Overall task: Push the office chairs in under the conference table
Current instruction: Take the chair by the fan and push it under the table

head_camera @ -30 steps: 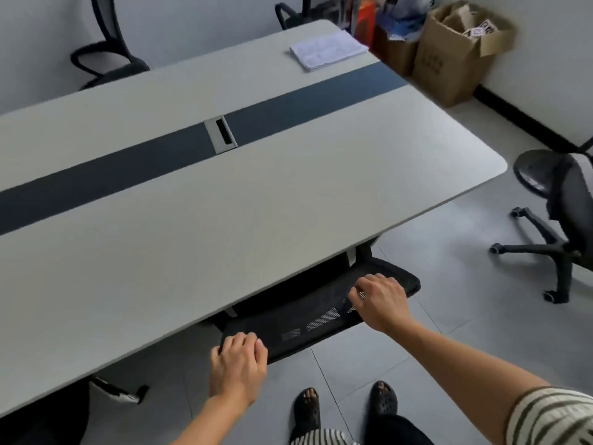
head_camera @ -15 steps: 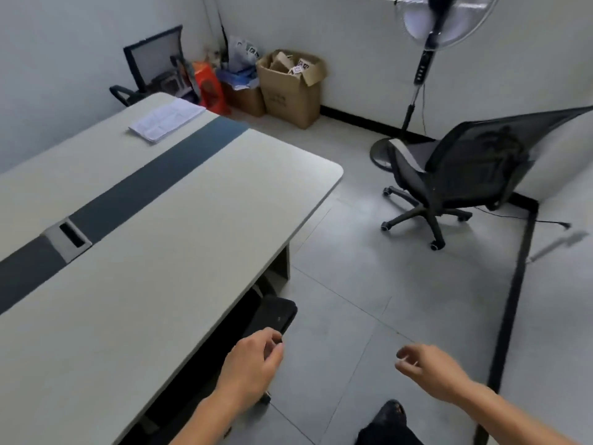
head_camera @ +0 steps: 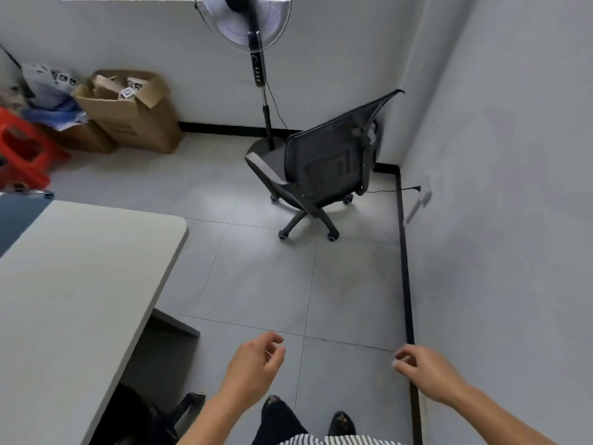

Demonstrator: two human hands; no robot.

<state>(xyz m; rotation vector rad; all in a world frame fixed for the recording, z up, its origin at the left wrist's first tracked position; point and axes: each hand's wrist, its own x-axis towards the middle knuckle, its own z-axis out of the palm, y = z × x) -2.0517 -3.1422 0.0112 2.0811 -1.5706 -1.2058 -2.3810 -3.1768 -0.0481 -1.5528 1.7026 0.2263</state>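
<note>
Chairs number two: under the conference table at near left, one tucked chair base; one free office chair far right beside a standing fan. Two cardboard boxes stand far left. Left hand and right hand, fingers loosely curled, hold nothing, well apart from it.

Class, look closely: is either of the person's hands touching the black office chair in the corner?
Apart. The head view shows bare floor between both hands and the office chair.
</note>
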